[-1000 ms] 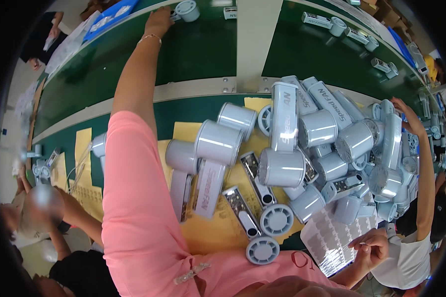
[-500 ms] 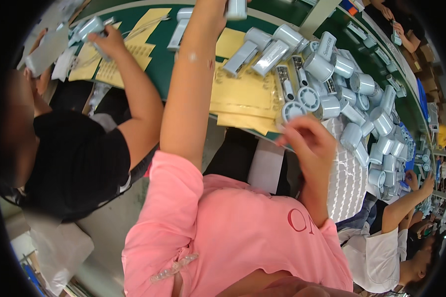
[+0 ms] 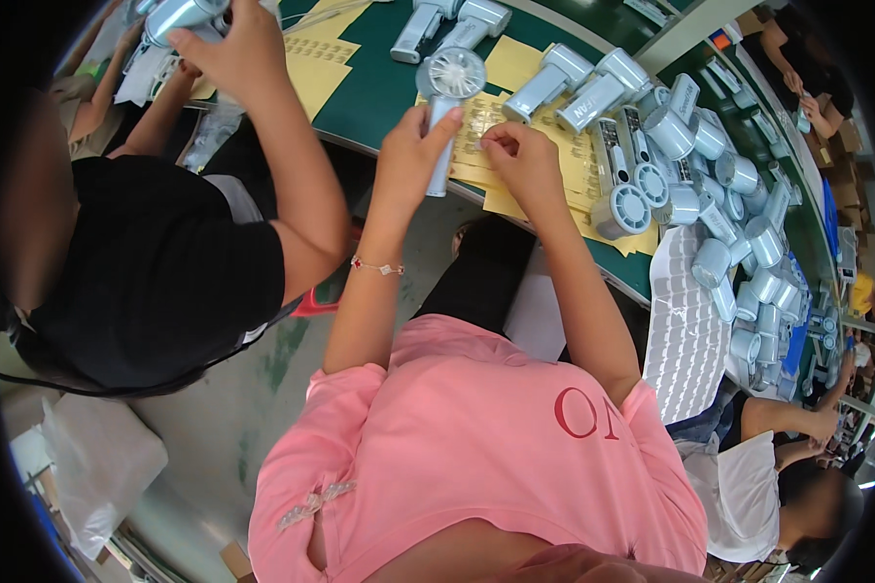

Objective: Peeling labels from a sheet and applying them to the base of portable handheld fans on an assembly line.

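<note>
A pale blue handheld fan (image 3: pixel 451 80) stands upright in my left hand (image 3: pixel 408 160), its round grille up and its handle pointing down toward me. The fingers of that hand are wrapped round the handle. Just right of the fan, my right hand (image 3: pixel 530 165) is closed in a pinch over the yellow sticker sheets (image 3: pixel 474 146); whatever its fingertips hold is too small to make out. Two more fans (image 3: pixel 554 83) lie side by side beyond my right hand. A heap of similar fans (image 3: pixel 715 175) spreads over the right side of the table.
The green table (image 3: pixel 360 112) has fans at its far edge. A white sheet with rows of labels (image 3: pixel 688 330) hangs at the table's right. On my left a co-worker in black (image 3: pixel 170 272) handles a fan. Another person in white (image 3: pixel 729 486) sits at right. A pale post (image 3: pixel 690 34) rises behind.
My left hand has come back from far across the table and now holds a fan before me. My right hand has moved left, from beside the heaped fans to over the yellow sheets.
</note>
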A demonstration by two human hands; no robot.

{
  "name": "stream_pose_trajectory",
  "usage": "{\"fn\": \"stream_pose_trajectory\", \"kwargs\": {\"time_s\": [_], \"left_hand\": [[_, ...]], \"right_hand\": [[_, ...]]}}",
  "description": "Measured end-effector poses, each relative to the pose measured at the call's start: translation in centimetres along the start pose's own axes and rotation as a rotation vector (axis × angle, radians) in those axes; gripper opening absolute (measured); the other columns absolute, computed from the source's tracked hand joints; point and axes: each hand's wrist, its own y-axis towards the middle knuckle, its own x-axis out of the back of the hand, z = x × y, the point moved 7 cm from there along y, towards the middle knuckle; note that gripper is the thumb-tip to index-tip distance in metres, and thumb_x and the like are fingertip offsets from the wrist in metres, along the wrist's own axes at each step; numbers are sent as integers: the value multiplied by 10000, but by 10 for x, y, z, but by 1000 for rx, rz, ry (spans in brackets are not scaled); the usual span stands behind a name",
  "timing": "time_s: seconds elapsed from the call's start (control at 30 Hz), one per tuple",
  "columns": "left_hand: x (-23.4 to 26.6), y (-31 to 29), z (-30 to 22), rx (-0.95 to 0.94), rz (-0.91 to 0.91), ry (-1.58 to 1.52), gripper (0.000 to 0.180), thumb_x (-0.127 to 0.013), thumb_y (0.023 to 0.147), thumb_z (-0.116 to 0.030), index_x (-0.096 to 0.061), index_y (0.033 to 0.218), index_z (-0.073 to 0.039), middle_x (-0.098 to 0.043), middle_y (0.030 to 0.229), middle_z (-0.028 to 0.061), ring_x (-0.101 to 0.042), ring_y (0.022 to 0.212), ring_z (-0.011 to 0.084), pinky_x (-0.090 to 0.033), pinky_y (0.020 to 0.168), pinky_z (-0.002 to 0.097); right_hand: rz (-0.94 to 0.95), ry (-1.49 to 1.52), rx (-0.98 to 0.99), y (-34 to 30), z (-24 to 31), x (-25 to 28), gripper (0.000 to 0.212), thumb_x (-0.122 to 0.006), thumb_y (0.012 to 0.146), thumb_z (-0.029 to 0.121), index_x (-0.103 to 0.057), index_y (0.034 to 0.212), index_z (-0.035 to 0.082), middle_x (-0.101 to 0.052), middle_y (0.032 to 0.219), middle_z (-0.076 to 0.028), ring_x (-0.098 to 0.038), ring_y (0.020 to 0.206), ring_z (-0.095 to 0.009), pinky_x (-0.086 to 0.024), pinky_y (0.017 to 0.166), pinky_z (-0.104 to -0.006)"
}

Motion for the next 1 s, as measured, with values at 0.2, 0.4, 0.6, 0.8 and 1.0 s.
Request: {"fn": "stream_pose_trajectory", "kwargs": {"time_s": [0.2, 0.4, 0.6, 0.8, 1.0], "left_hand": [[-8, -6, 7, 88, 58, -26, 496, -608, 888, -456, -610, 914, 39, -585, 661, 88, -590, 544, 131, -464, 474, 272], [-7, -5, 2, 152, 128, -105, 544, -570, 903, -495, -603, 946, 46, -586, 707, 83, -596, 548, 125, -496, 475, 269], [-2, -12, -8, 135, 175, -216, 630, -472, 946, -519, -524, 1190, 59, -626, 1075, 144, -601, 789, 128, -544, 632, 261], [-31, -38, -35, 142, 438, -826, 772, -352, 939, -621, -466, 1257, 74, -615, 902, 88, -603, 826, 160, -525, 753, 301], [-71, -62, -55, 218, 542, -1032, 776, -237, 962, -625, -498, 1239, 51, -585, 824, 58, -554, 721, 108, -488, 646, 246]], "right_hand": [[-25, -216, 155, 4, 10, -10, 87, -640, 790, 65, -657, 817, -17, -637, 766, -173, -631, 726, -316, -503, 668, -389], [-24, -227, 252, -7, 22, -10, 74, -616, 804, 55, -622, 847, -5, -591, 801, -171, -592, 752, -362, -482, 678, -421], [100, 147, 105, -50, 42, 22, 90, -643, 831, 43, -618, 904, -4, -604, 796, -85, -596, 687, -198, -478, 621, -307], [214, 623, -140, -88, 70, 61, 76, -632, 879, 26, -621, 928, -32, -620, 875, -39, -585, 726, -85, -475, 648, -215], [181, 737, -15, -102, 92, 60, 97, -614, 885, -9, -593, 972, -47, -610, 937, -59, -592, 765, -104, -488, 696, -230]]}}
